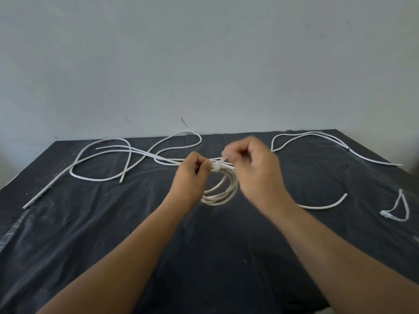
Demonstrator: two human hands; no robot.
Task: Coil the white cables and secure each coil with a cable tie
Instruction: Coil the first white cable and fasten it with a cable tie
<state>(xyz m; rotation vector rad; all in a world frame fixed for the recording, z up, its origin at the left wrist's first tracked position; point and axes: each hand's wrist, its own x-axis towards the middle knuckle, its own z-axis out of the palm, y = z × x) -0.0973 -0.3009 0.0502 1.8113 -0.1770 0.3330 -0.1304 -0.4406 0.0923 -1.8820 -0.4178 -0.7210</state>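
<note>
A coil of white cable (221, 192) hangs just above the black table between my hands. My left hand (192, 175) pinches the coil's top at its left side. A white cable tie (217, 166) wraps the coil's top strands. My right hand (254, 168), blurred, grips the tie's free tail beside the coil. Loose white cables (102, 164) sprawl across the far left of the table, and another loose cable (317, 135) runs along the far right. A short cable end (326, 204) lies right of my right forearm.
The table is covered with a wrinkled black sheet (204, 245). Spare white cable ties (400, 209) lie near the right edge. A plain grey wall stands behind the table's far edge.
</note>
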